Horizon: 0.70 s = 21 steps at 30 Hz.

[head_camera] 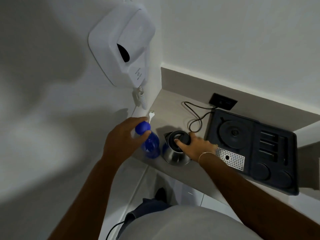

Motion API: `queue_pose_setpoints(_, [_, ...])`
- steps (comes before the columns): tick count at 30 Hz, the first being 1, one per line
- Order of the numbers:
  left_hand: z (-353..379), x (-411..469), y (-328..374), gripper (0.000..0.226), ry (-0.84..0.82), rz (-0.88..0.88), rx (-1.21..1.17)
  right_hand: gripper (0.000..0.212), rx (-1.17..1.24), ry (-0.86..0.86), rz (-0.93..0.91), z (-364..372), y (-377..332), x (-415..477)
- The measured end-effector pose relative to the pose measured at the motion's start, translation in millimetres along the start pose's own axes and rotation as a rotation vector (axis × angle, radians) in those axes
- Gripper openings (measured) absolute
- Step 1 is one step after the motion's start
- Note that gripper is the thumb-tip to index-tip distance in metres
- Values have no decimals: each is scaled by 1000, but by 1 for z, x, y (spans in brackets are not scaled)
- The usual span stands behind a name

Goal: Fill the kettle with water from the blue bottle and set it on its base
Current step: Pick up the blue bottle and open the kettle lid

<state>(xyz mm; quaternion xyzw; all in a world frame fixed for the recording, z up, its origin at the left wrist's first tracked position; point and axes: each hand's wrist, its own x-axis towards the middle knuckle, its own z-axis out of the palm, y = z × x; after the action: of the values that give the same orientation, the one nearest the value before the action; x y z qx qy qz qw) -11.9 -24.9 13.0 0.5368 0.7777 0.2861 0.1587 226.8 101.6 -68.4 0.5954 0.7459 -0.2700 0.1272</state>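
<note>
A steel kettle [174,155] with a black lid stands on the grey counter near its front edge. My right hand [195,146] rests on the lid and handle side, thumb pressing the lid. Just left of it the blue bottle [150,144] stands upright with its blue cap on. My left hand [123,139] wraps around the bottle's neck. The round kettle base [233,133] sits in a black tray to the right of the kettle, with nothing on it.
The black tray [275,153] also holds a perforated metal drip plate [230,157] and slots. A black cord [195,116] loops to a wall socket [223,101]. A white hair dryer unit [123,44] hangs on the left wall, with a loose white plug [151,115] below.
</note>
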Motion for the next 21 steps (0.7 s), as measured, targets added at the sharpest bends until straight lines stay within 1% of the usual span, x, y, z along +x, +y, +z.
queue_pose_setpoints(2, [5, -13, -14, 42, 170, -68, -93, 81, 60, -4, 8, 5, 2, 2])
queue_pose_setpoints(3, [12, -21, -24, 40, 223, -120, -133, 79, 120, -9, 16, 7, 3, 2])
queue_pose_setpoints(4, [20, -29, -37, 38, 239, -197, -177, 78, 177, 4, 14, 8, 5, 1])
queue_pose_setpoints(6, [40, -41, -61, 35, 169, -357, -228, 78, 262, 30, 13, 10, 6, 0])
queue_pose_setpoints(7, [49, -43, -71, 30, 120, -430, -242, 77, 288, 35, 17, 10, 6, -1])
queue_pose_setpoints(8, [59, -42, -80, 20, 70, -479, -262, 74, 313, 44, 20, 10, 6, -1])
queue_pose_setpoints(9, [68, -39, -90, 21, 26, -492, -257, 70, 332, 43, 25, 10, 5, -1])
queue_pose_setpoints(10, [81, -35, -104, 27, -12, -464, -226, 68, 344, 51, 25, 12, 5, 0])
queue_pose_setpoints(11, [95, -31, -118, 28, -38, -414, -179, 67, 342, 60, 27, 12, 5, -1])
queue_pose_setpoints(13, [128, -20, -154, 24, -91, -347, -84, 66, 327, 89, 20, 13, 4, -1])
queue_pose_setpoints(15, [160, -10, -190, 19, -124, -326, -34, 65, 314, 104, 12, 15, 3, 0])
queue_pose_setpoints(18, [174, -11, -194, 10, -123, -212, -26, 63, 316, 99, -14, 16, 3, 1])
queue_pose_setpoints(19, [170, -13, -183, 12, -123, -194, -21, 62, 319, 100, -21, 16, 3, 0])
queue_pose_setpoints(21, [163, -17, -166, 28, -107, -188, 12, 61, 324, 108, -27, 17, 4, 1])
